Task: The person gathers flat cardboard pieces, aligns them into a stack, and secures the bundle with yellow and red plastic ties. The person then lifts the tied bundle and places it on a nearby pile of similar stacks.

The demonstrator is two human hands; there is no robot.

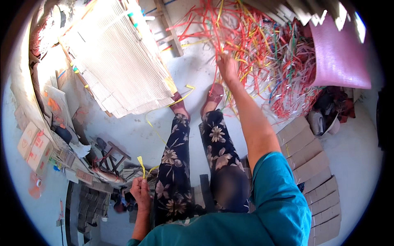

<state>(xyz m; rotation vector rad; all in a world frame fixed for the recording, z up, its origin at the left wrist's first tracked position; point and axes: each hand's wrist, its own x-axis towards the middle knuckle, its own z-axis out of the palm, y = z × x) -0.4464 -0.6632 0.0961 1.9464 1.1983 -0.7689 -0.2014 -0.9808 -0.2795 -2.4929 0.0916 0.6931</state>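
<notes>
My left hand [140, 194] is closed on a yellow plastic strap [142, 165], beside my left thigh. The strap's short end stands up above the fingers. My right hand [228, 69] reaches forward at the near left edge of a tangled pile of plastic straps [266, 53], mostly red with yellow, green and clear ones. Its fingers are closed around some strands, which run up from the hand into the pile. Another yellow strap [180, 97] trails across the floor near my left shoe.
A large stack of flat cardboard sheets [119, 61] lies front left. At the far right hangs a pink sheet [338, 53]. Bundled cardboard pieces [305, 158] line the floor to my right. A small wooden stool [113, 156] and a cardboard box [36, 147] are on the left.
</notes>
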